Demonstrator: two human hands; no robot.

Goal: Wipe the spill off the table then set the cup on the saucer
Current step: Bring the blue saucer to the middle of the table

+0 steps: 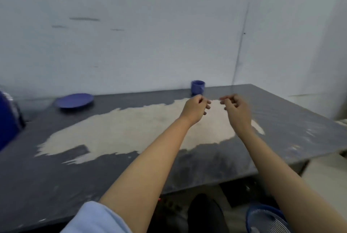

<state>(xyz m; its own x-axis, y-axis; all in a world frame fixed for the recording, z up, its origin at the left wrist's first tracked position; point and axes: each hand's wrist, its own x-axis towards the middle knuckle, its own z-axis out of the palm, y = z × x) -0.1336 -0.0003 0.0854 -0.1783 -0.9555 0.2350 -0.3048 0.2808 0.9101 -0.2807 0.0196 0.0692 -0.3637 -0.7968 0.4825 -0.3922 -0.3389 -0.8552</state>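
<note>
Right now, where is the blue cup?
The cup stands at the table's far edge by the wall, just beyond the left hand, well right of the saucer.

Both arms outstretched; L grip (195,107), R grip (237,109) loosely curled, apparently empty.

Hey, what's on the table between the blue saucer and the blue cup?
In the head view, only bare dark table lies between the saucer and the cup; the pale spill spreads nearer the person.

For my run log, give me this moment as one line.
spill: unwiped, pale, across dark table | cup: off saucer, far edge | left hand, right hand: over spill, fingers curled, empty
</note>
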